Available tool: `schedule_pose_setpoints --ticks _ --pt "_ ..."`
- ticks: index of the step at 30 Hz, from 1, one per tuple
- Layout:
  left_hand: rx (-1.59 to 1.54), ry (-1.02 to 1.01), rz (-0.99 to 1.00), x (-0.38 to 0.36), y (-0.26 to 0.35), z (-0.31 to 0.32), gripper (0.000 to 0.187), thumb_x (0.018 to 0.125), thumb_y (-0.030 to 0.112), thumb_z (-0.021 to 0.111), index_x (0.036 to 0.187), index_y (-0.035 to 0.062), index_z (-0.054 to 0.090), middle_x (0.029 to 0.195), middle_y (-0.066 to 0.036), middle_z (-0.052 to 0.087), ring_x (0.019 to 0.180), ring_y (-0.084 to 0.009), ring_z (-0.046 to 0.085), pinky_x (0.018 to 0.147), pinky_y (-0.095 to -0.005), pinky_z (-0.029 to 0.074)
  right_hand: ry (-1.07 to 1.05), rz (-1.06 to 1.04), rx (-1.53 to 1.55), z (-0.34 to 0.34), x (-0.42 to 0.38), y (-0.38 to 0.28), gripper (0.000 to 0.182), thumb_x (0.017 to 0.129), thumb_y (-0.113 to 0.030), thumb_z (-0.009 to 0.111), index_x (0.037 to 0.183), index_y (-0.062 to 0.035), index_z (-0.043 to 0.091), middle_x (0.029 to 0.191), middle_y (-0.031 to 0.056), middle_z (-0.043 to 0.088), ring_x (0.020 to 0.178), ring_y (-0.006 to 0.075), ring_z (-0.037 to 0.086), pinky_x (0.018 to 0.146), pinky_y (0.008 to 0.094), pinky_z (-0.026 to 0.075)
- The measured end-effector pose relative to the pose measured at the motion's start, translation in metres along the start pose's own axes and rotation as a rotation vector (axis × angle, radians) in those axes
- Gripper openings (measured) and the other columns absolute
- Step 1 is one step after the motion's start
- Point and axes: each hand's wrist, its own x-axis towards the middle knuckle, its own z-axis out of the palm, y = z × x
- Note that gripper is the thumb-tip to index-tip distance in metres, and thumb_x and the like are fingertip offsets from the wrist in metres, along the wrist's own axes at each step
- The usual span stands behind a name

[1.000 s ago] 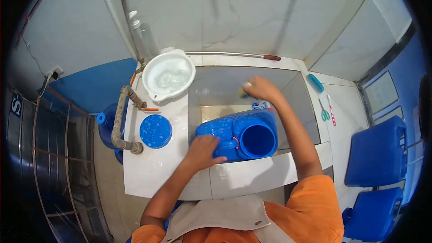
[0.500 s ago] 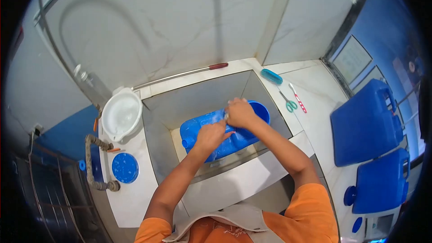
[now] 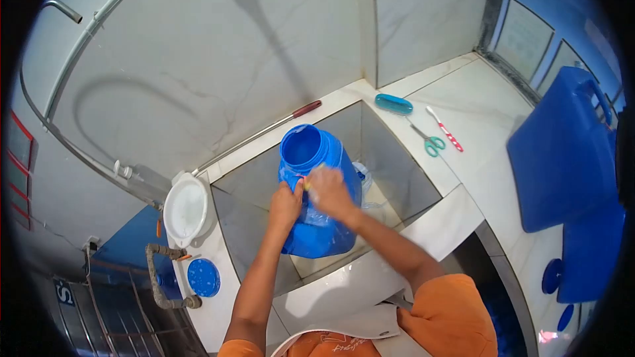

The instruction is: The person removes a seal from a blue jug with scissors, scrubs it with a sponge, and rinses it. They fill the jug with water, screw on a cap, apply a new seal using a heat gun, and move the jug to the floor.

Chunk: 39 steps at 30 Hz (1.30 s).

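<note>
Blue jug (image 3: 321, 237) in sink (image 3: 400, 175), gaps toward sink's side walls; left hand (image 3: 286, 206) clamped on jug, right hand (image 3: 331, 192) against jug, blurred, grip unclear.

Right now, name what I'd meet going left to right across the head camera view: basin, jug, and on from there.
White basin → wide-mouthed blue jug → teal oblong object → red-and-white toothbrush → large blue jerrycan.

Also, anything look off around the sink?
Nothing visibly spilled or broken. Slightly odd: scissors and what looks like a toothbrush lie loose on the counter right of the sink, apart from the jug.
</note>
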Motion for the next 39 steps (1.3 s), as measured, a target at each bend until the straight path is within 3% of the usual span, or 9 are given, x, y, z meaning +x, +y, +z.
schedule_pose_setpoints --ticks 3,12,21,24,26,28,32,36,39 --pt "-0.034 0.061 -0.015 -0.004 -0.006 -0.001 0.052 0.089 0.041 0.05 0.084 -0.01 0.056 0.082 -0.034 0.059 0.079 -0.049 0.058 0.071 -0.0524 0.045 0.154 0.305 0.107 -0.002 0.024 0.032 0.019 0.071 -0.008 0.055 0.089 -0.005 0.058 0.092 0.0159 0.052 0.093 0.0318 0.05 0.076 0.0454 0.038" --pt "-0.014 0.156 -0.132 -0.011 -0.05 -0.01 0.055 0.091 0.044 0.045 0.086 -0.0097 0.056 0.085 -0.033 0.059 0.082 -0.0481 0.057 0.073 -0.0514 0.045 -0.541 -0.317 0.521 0.038 -0.006 -0.032 0.02 0.069 -0.007 0.057 0.088 -0.0052 0.063 0.094 0.0138 0.058 0.099 0.0308 0.052 0.085 0.0446 0.039" --pt "-0.267 0.203 -0.491 -0.037 -0.133 -0.013 0.058 0.092 0.047 0.044 0.088 -0.0108 0.052 0.06 -0.019 0.056 0.041 -0.0261 0.056 0.037 -0.0371 0.043 -0.522 -0.476 0.503 0.061 -0.039 -0.045 0.032 0.07 -0.006 0.056 0.101 -0.0065 0.056 0.108 0.0147 0.051 0.107 0.0333 0.045 0.086 0.0442 0.035" --pt "-0.404 0.19 -0.611 -0.044 -0.146 -0.011 0.059 0.092 0.047 0.044 0.088 -0.011 0.052 0.057 -0.016 0.054 0.037 -0.0236 0.052 0.035 -0.0361 0.041 -0.112 -0.053 0.522 0.118 -0.007 0.019 0.027 0.07 -0.004 0.053 0.097 -0.0054 0.057 0.103 0.0171 0.052 0.101 0.0357 0.045 0.082 0.0434 0.035" --pt "-0.415 0.189 -0.662 -0.049 -0.16 -0.012 0.058 0.092 0.047 0.044 0.089 -0.0105 0.052 0.054 -0.014 0.052 0.036 -0.0225 0.051 0.033 -0.0352 0.04 -0.392 0.127 0.232 0.123 -0.068 0.041 0.02 0.069 -0.003 0.053 0.088 -0.0069 0.061 0.102 0.0173 0.052 0.1 0.0353 0.046 0.082 0.0452 0.034" --pt "-0.456 0.192 -0.705 -0.042 -0.172 -0.007 0.058 0.092 0.048 0.044 0.089 -0.0101 0.052 0.052 -0.012 0.051 0.034 -0.0213 0.05 0.032 -0.0343 0.039 -0.67 -0.099 0.383 0.075 -0.113 0.019 0.023 0.07 -0.003 0.053 0.092 -0.0064 0.06 0.103 0.0187 0.051 0.101 0.0351 0.047 0.084 0.0467 0.033" --pt "-0.502 0.177 -0.741 -0.047 -0.186 -0.002 0.057 0.092 0.048 0.044 0.089 -0.0088 0.051 0.047 -0.009 0.046 0.033 -0.0195 0.048 0.029 -0.0333 0.037 -0.464 -0.396 0.56 0.087 -0.05 -0.045 0.035 0.075 -0.008 0.052 0.11 -0.0057 0.053 0.109 0.0194 0.052 0.105 0.0363 0.047 0.088 0.0484 0.034" --pt "-0.52 0.182 -0.76 -0.048 -0.191 -0.002 0.055 0.092 0.047 0.044 0.085 -0.0064 0.051 0.047 -0.008 0.045 0.033 -0.0183 0.046 0.03 -0.0325 0.036 -0.375 0.341 0.673 0.194 -0.012 0.05 0.036 0.084 -0.009 0.048 0.119 -0.0015 0.048 0.117 0.0223 0.049 0.11 0.0386 0.045 0.094 0.0507 0.032" --pt "-0.519 0.165 -0.76 -0.046 -0.195 -0.006 0.053 0.092 0.047 0.044 0.085 -0.0052 0.051 0.048 -0.007 0.045 0.034 -0.0177 0.046 0.03 -0.0322 0.036 -0.328 0.249 0.36 0.159 -0.125 0.084 0.037 0.087 -0.015 0.049 0.121 -0.0011 0.045 0.121 0.0247 0.043 0.112 0.0413 0.042 0.098 0.0516 0.031"
